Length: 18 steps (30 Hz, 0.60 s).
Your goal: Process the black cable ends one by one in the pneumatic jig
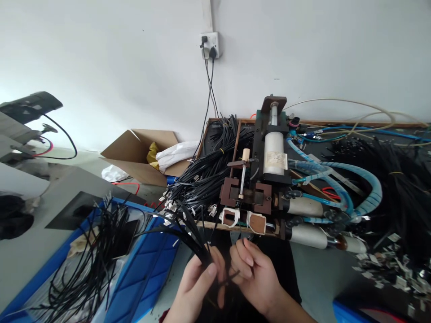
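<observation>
My left hand is closed round a fanned bunch of thin black strips, which point up and to the left. Close beside it, my right hand has its fingers curled in a pinch on one black strip that runs across towards the left hand. Just beyond both hands is the front of a clamping machine, with brown metal jaws and two tape-wrapped pads at the bench edge. The lower ends of the held strips are hard to see against dark clothing.
Behind my left hand, bundled black strips with pale ends fill a wooden-edged tray. Another heap lies at right. A blue crate holding loose strips stands at left, near an open cardboard box. Air cylinders and blue hoses extend right.
</observation>
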### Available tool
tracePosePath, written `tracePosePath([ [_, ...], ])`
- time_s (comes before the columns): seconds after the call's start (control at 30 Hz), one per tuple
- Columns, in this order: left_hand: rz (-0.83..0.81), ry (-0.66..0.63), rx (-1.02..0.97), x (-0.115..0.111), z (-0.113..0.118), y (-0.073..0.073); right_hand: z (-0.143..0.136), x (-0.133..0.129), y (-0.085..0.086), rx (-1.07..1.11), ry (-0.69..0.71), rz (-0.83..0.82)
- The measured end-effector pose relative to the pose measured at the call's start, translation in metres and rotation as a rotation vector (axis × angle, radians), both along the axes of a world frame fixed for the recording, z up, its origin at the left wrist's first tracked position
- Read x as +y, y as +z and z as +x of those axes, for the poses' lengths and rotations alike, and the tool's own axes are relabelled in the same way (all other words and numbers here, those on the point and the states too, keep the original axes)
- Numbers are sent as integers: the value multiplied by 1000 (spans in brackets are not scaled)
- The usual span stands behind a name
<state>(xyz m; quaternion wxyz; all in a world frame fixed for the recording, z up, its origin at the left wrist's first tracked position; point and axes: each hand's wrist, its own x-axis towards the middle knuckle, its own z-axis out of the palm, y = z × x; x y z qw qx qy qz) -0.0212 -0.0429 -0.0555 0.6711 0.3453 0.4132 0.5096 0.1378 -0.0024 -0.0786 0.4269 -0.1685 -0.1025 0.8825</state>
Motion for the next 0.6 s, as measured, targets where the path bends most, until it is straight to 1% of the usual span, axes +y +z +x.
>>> tracePosePath([
  [0.17, -5, -15, 15, 3, 2, 2, 2, 2, -1, 41, 8, -16],
  [0.27, -39, -4, 4, 2, 3, 1, 3, 2, -1, 28, 6, -22],
  [0.43, -40, -7, 1, 2, 3, 0, 3, 2, 1, 12, 6, -19],
  [0.5, -12, 3, 59, 3, 1, 0, 2, 2, 1, -7, 7, -17],
  [0.6, 103, 56, 137, 4, -2, -1, 1, 1, 0, -77, -29, 0],
])
